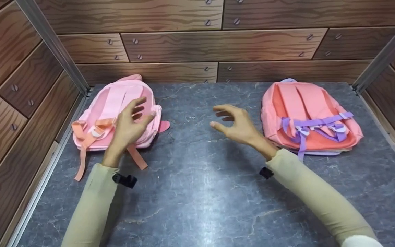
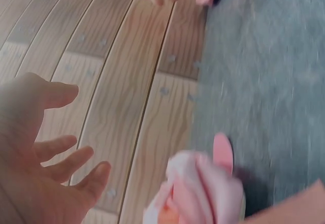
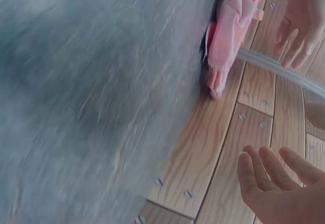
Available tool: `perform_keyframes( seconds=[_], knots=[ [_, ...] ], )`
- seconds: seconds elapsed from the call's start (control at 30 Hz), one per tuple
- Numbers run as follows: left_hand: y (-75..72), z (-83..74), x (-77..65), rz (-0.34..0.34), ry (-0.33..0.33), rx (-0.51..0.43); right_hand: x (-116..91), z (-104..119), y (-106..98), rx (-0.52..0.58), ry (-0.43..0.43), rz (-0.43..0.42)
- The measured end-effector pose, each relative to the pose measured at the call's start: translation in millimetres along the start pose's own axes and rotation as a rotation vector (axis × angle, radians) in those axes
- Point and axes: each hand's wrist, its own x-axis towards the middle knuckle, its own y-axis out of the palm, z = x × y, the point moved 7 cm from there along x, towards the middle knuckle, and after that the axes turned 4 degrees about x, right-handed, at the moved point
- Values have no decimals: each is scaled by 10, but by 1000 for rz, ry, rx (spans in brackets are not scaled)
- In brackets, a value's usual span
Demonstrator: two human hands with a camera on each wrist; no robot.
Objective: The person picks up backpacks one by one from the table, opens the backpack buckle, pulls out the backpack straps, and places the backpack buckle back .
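A light pink backpack (image 1: pixel 98 103) with orange straps lies on the left of the table, its shoulder-strap side up. My left hand (image 1: pixel 132 123) hovers above it, fingers loosely bent and holding nothing. On the right lies a coral-pink backpack (image 1: pixel 307 103) with purple straps buckled across it. My right hand (image 1: pixel 237 125) is in the air just left of that bag, thumb and fingers apart with nothing between them. The left wrist view shows the left hand (image 2: pixel 51 158) near part of the pink bag (image 2: pixel 203 188). In the right wrist view the right hand (image 3: pixel 284 183) is likewise bare.
The dark grey marbled tabletop (image 1: pixel 197 192) runs under both bags. Wood-patterned panels (image 1: pixel 170 44) rise behind and at both sides, with metal posts (image 1: pixel 51 41) in the back corners. An orange strap end (image 1: pixel 137 157) trails on the table beside the left wrist.
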Motion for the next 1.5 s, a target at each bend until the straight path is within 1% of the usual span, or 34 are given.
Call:
perform_keyframes(
  seconds=[0.17,0.33,0.47,0.57,0.67,0.73,0.87,0.93,1.03,1.1,1.13,1.23,1.33,1.4,1.5],
  knots=[
    [-277,177,-10,-38,-24,39,65,23,210,40,9,35],
    [-546,344,-35,-73,-81,85,123,27,439,73,51,62],
    [-801,478,-55,-105,-110,103,187,32,650,88,84,69],
    [-1005,588,-62,-127,-143,144,243,30,811,108,98,66],
    [-1185,729,-69,-142,-195,201,297,27,958,138,103,64],
    [-1294,832,-88,-157,-240,238,329,22,1049,138,105,67],
    [-1468,1033,-149,-158,-334,299,401,15,1222,143,106,66],
    [-1548,1116,-174,-160,-367,323,442,14,1317,155,108,62],
    [-1623,1230,-190,-142,-396,340,498,7,1463,158,125,55],
    [-1659,1305,-195,-134,-402,350,522,-5,1562,139,147,57],
    [-1663,1348,-202,-119,-414,351,529,-8,1604,124,154,57],
    [-1668,1486,-224,-68,-445,351,548,-6,1712,77,146,54],
    [-1654,1604,-242,-16,-474,346,562,13,1782,63,111,46],
    [-1636,1658,-249,11,-485,338,571,14,1813,63,95,39],
    [-1596,1719,-259,49,-503,312,579,-2,1862,75,108,42]
  ],
)
